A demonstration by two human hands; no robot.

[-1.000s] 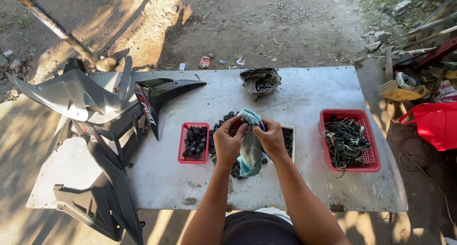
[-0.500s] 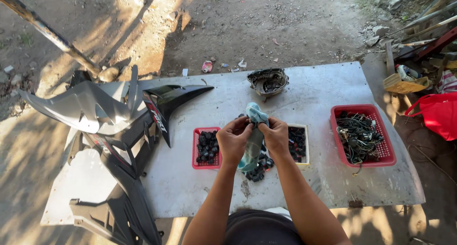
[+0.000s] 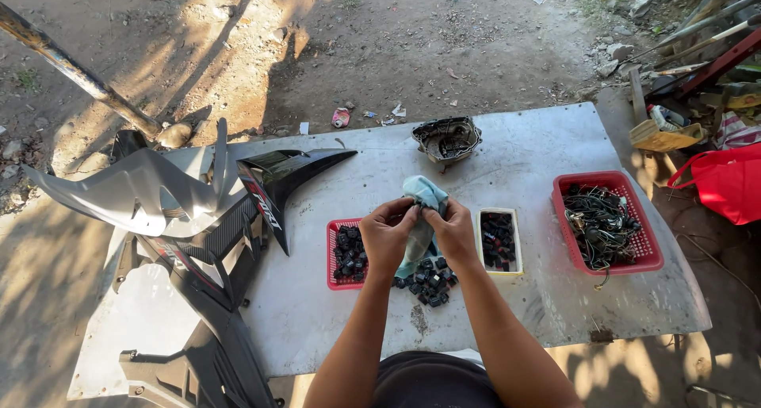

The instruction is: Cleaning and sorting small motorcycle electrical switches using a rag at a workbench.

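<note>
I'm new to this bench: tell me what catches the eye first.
At the table's centre, the left hand and right hand pinch a blue cloth over loose black parts. Grey and black fairing panels sprawl at left; a red basket of wires sits right.

Red bag beyond table's right edge; small pink wrapper on dirt.

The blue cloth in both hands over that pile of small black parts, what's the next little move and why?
Probably keep rubbing whatever the cloth wraps, then drop it into a tray. Both the left hand and right hand pinch the cloth together, hiding anything inside. Loose black parts lie below, with the small red tray and the pale tray on either side.
</note>
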